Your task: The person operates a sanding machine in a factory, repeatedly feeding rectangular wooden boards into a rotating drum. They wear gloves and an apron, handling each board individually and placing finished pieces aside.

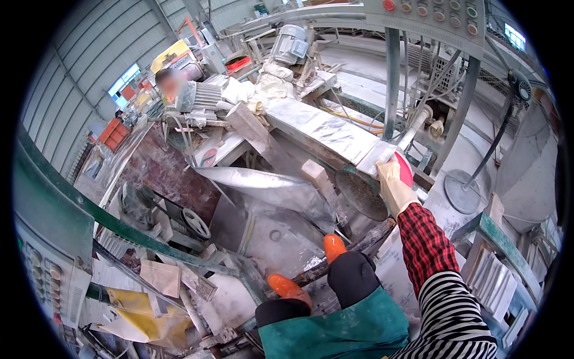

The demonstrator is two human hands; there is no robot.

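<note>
My right hand [393, 184], in a cream rubber glove, reaches forward to the near end of a long white slab bench. Its fingers are closed on the edge of a small white tile-like piece [375, 154] lying there. Right beside the glove is a bright red rounded thing [404, 170], partly covered by the hand, so its kind is unclear. Below the bench end hangs a dark round pan-like disc [362, 195]. A red checked sleeve cuff covers my right forearm. My left hand does not show.
A control panel with buttons [430, 18] stands at the upper right, another [51, 275] at the left. A grey motor [290, 45] sits beyond the bench. Crumpled grey sheeting [269, 188] and a wooden block [315, 173] lie nearer. Another person is at the far left.
</note>
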